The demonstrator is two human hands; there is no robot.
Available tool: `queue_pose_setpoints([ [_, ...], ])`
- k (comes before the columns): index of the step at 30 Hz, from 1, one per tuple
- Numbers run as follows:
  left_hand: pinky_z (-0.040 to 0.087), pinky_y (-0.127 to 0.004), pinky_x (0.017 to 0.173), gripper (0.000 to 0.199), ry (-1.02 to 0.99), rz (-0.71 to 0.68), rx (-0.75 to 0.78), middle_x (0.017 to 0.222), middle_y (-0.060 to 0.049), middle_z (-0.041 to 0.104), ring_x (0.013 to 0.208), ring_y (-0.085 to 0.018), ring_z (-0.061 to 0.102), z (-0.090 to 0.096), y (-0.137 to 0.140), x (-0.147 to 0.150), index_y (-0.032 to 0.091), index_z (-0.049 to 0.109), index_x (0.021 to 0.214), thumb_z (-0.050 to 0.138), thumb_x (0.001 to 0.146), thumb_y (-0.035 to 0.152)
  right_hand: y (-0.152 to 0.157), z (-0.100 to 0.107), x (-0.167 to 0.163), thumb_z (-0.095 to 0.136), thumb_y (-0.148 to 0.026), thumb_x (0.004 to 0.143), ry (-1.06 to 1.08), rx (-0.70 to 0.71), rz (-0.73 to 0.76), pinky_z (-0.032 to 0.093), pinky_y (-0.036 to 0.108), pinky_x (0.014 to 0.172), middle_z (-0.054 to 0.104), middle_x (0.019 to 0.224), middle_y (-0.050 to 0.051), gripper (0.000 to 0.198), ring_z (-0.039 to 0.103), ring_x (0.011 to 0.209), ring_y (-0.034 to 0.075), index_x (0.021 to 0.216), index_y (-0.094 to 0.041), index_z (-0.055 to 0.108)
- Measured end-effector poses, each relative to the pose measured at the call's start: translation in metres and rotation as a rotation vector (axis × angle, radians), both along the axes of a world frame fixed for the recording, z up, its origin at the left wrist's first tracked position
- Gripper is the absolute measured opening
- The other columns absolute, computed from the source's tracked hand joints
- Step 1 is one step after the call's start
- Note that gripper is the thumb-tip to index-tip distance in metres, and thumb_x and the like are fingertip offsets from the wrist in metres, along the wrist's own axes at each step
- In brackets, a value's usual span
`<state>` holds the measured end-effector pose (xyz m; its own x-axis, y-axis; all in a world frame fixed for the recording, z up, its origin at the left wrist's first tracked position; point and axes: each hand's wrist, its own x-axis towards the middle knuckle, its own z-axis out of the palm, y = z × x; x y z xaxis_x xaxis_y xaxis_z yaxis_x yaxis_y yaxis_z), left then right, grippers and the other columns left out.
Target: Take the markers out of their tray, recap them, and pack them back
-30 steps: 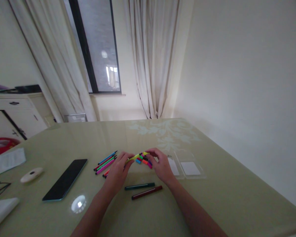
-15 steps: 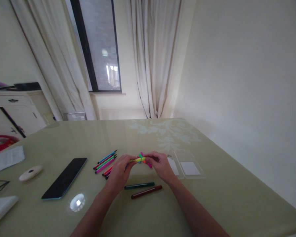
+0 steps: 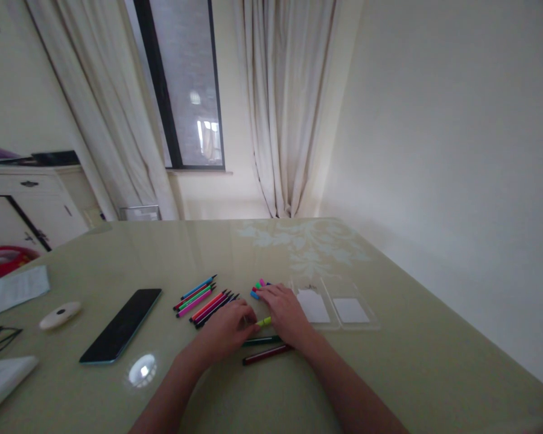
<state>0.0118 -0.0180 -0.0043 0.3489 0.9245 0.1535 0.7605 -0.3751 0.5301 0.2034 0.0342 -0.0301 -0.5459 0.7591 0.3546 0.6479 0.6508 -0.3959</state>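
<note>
My left hand (image 3: 230,327) is closed, its fingertips on the left end of a yellow-green marker pen (image 3: 264,322) held low over the table. The marker's other end runs up to my right hand (image 3: 289,313). My right hand is palm down, its fingers stretched out at a small group of coloured marker caps (image 3: 257,288), partly covering them. A dark green marker (image 3: 260,341) and a dark red marker (image 3: 263,355) lie just in front, their right ends behind my right hand. Left of my hands lie several uncapped markers (image 3: 194,296) in a loose row.
A clear plastic case (image 3: 359,326) with white cards lies open on the right. On the left are a phone (image 3: 122,325), a whitish oval object (image 3: 60,316), glasses (image 3: 0,340), a paper (image 3: 20,289) and a white object (image 3: 4,383). The wall borders the table's right edge.
Both hands have come down and nearer with the yellow-green marker. My right fingers have left their pinch on it and spread over the caps. More of the dark-tipped markers shows on the left.
</note>
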Motion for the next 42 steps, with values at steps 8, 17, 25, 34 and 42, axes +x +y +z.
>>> queue_pose_setpoints([
  [8, 0.049, -0.04, 0.087, 0.038, 0.17, 0.63, 0.231, 0.107, -0.014, 0.074, 0.099, -0.03, 0.067, -0.01, 0.025, -0.069, 0.018, 0.074, 0.102, 0.041, 0.099, 0.035, -0.005, 0.007, -0.006, 0.062, -0.022, 0.097, -0.099, 0.069, -0.132, 0.043, 0.038, 0.097, 0.07, 0.119, 0.009, 0.016, 0.058, 0.111, 0.027, 0.107, -0.019, 0.073],
  [17, 0.05, -0.036, 0.072, 0.028, 0.254, 0.825, 0.093, 0.097, -0.012, 0.077, 0.093, -0.031, 0.071, -0.026, 0.029, -0.109, 0.024, 0.074, 0.094, 0.052, 0.093, 0.04, -0.002, 0.004, -0.012, 0.069, -0.025, 0.091, -0.116, 0.091, -0.244, 0.045, 0.038, 0.091, 0.071, 0.111, 0.009, 0.007, 0.059, 0.107, 0.028, 0.09, -0.02, 0.075],
  [25, 0.055, -0.04, 0.086, 0.033, -0.116, 0.664, 0.238, 0.111, -0.013, 0.073, 0.095, -0.027, 0.071, -0.019, 0.036, -0.09, 0.019, 0.072, 0.107, 0.047, 0.093, 0.037, 0.004, 0.01, -0.004, 0.074, -0.028, 0.085, 0.39, -0.19, -0.218, 0.051, 0.032, 0.075, 0.077, 0.087, 0.005, 0.008, 0.069, 0.08, 0.021, 0.089, -0.021, 0.074],
  [34, 0.055, -0.03, 0.073, 0.034, -0.497, 0.264, 0.129, 0.091, -0.003, 0.077, 0.078, -0.02, 0.07, -0.009, 0.032, -0.05, 0.023, 0.073, 0.111, 0.058, 0.092, 0.046, 0.011, 0.024, 0.009, 0.077, -0.046, 0.081, 0.892, -0.357, -0.093, 0.06, 0.037, 0.078, 0.079, 0.089, 0.008, 0.031, 0.075, 0.082, 0.024, 0.094, -0.018, 0.077],
  [42, 0.055, -0.031, 0.073, 0.034, -0.489, 0.264, 0.131, 0.09, -0.003, 0.077, 0.078, -0.02, 0.069, -0.008, 0.031, -0.051, 0.023, 0.074, 0.11, 0.058, 0.093, 0.047, 0.008, 0.021, 0.008, 0.075, -0.044, 0.085, 0.9, -0.324, -0.092, 0.061, 0.041, 0.085, 0.08, 0.095, 0.009, 0.029, 0.074, 0.087, 0.024, 0.101, -0.02, 0.078],
])
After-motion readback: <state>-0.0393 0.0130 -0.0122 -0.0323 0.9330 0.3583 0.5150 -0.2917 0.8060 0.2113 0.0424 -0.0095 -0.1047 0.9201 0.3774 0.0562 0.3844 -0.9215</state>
